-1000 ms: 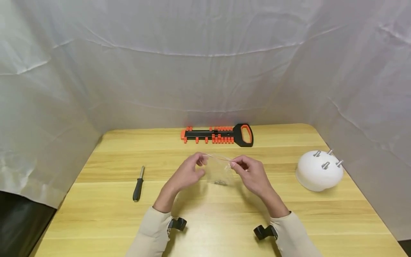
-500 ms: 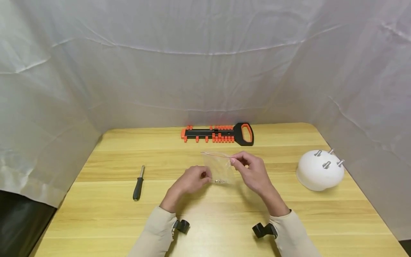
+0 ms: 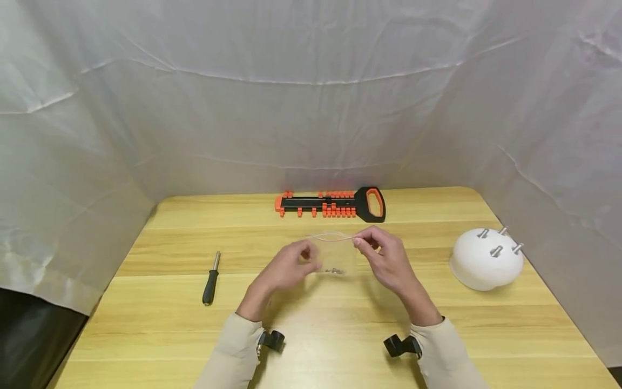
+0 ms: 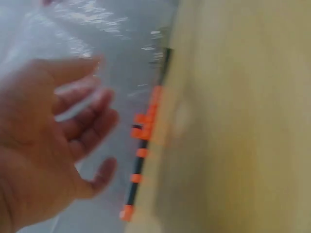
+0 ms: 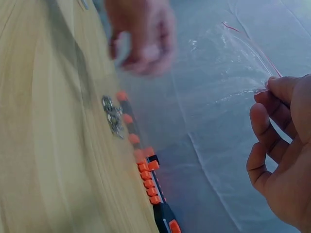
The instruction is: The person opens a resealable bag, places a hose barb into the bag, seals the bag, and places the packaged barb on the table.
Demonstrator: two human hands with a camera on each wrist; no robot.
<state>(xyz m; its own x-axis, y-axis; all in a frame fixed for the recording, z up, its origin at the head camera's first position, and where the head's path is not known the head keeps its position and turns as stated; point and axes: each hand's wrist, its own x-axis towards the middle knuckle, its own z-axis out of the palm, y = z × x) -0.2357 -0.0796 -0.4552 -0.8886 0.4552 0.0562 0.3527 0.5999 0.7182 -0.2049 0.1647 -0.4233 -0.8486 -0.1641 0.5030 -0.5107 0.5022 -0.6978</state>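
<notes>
My right hand [image 3: 386,259] pinches the top corner of a clear zip bag [image 3: 337,251] between thumb and index finger. The bag's mouth, with its red line, bows apart in the head view. Several small metal pieces, apparently screws [image 5: 113,116], lie at the bottom of the bag. Beside the bag's left side is my left hand [image 3: 289,265], its fingers loosely bent. In the left wrist view its fingers [image 4: 97,111] hold nothing. The right wrist view shows it blurred and apart from the bag's mouth.
A screwdriver [image 3: 210,286] with a dark handle lies left. At the table's back edge is a black tool with orange clips and a loop handle [image 3: 371,205]. A white rounded object [image 3: 486,262] with metal posts stands right. Grey sheeting [image 3: 311,108] surrounds the wooden table [image 3: 320,335].
The left hand lowered from the bag's top toward its bottom, then rose slightly. The bag's mouth has bowed wider. The right hand keeps its pinch, shifting slightly right.
</notes>
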